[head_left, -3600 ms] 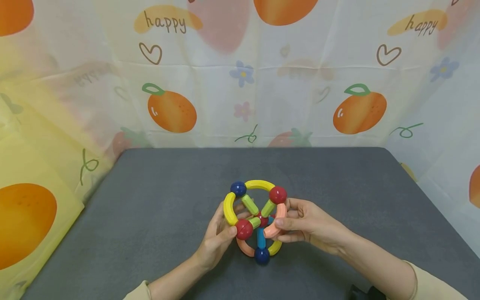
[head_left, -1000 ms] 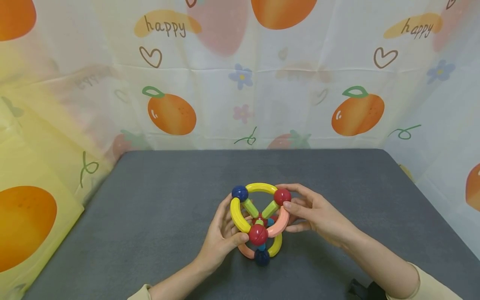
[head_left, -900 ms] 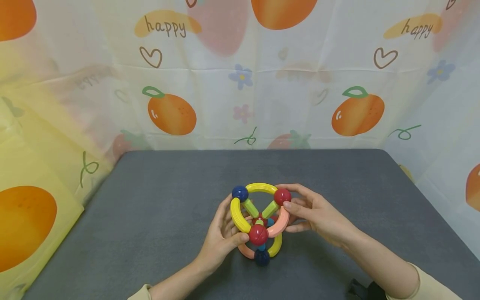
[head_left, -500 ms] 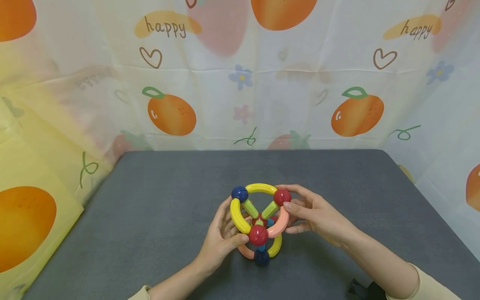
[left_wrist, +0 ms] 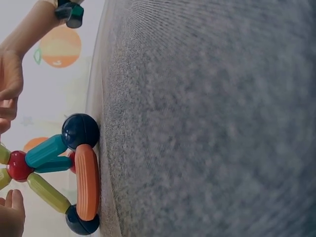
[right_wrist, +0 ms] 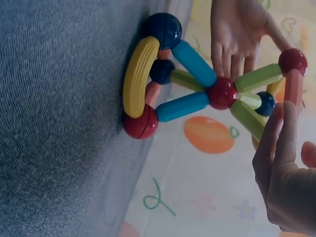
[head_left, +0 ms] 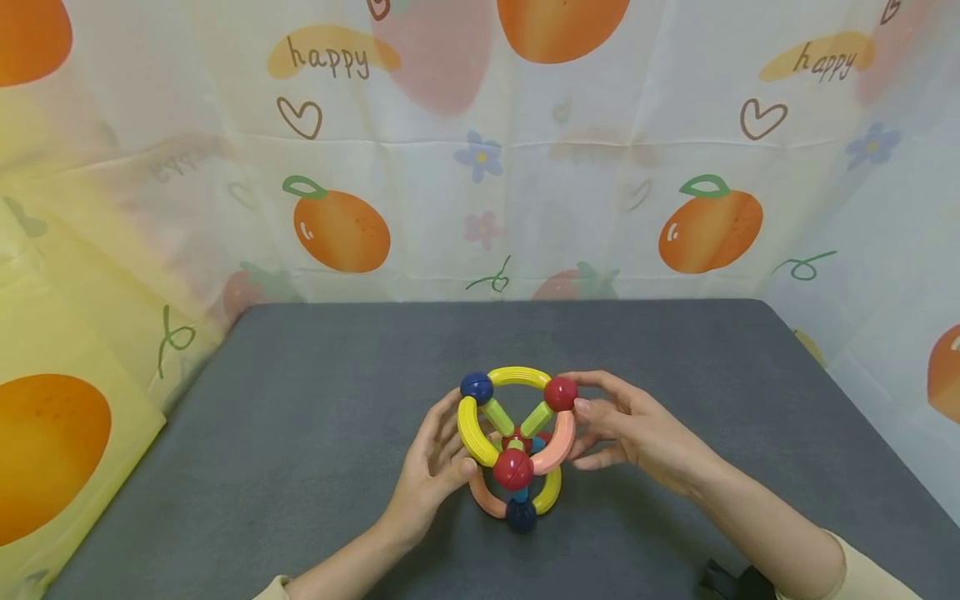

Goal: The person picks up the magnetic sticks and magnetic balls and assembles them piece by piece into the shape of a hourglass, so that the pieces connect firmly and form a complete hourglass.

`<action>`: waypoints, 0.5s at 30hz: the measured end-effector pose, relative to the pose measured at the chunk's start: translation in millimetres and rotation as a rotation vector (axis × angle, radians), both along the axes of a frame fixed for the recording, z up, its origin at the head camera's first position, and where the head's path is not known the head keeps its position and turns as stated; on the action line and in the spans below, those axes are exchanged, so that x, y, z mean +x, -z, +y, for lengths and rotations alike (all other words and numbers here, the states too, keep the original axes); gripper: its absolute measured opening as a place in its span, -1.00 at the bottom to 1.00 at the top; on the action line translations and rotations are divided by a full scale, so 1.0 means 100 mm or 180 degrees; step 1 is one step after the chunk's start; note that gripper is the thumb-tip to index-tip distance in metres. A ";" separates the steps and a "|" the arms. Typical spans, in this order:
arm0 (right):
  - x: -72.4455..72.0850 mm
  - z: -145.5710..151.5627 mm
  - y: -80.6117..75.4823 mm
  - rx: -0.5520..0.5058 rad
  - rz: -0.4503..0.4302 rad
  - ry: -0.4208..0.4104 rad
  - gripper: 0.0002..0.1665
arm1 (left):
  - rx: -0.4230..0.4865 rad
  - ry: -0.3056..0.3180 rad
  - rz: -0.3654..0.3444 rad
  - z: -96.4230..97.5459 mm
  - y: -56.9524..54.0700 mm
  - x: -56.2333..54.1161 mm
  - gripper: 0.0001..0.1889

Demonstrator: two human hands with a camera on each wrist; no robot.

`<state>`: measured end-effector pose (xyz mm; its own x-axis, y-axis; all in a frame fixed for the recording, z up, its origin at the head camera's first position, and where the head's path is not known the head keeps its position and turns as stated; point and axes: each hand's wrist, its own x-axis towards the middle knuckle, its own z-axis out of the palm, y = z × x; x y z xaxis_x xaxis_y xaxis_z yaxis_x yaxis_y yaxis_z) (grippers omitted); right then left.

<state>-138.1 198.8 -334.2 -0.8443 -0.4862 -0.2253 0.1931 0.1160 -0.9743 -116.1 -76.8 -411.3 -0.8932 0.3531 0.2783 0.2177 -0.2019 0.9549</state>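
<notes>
A magnetic ball-and-stick model stands on the grey table between both hands. Its upper ring joins a blue ball and two red balls with yellow curved sticks and one salmon curved stick. Straight green sticks run down to a central red ball, and blue ones lead on to the lower ring, which rests on the tabletop. My left hand curves loosely beside the model, thumb apart from the front red ball. At the right red ball, my right hand has relaxed fingers right at its side.
The grey table spreads around the model. A printed cloth with oranges hangs behind and at both sides. Near the right forearm lies a black object at the front edge.
The salmon stick's end, free earlier, now meets the front red ball. Since half a second ago, my left thumb has drawn back from that ball and my right thumb has slid off the right one.
</notes>
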 end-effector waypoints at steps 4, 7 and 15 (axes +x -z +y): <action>0.02 0.00 0.00 -0.0135 -0.0150 -0.0071 -0.23 | 0.0027 0.0023 -0.0083 0.00 -0.03 0.00 -0.15; 0.03 -0.01 0.00 -0.0253 -0.0252 -0.0088 -0.16 | 0.0140 0.0109 -0.0152 0.02 -0.05 -0.01 -0.07; 0.02 -0.03 -0.01 -0.0314 -0.0254 -0.0130 -0.11 | 0.0356 0.0249 -0.0035 0.08 -0.05 -0.05 -0.05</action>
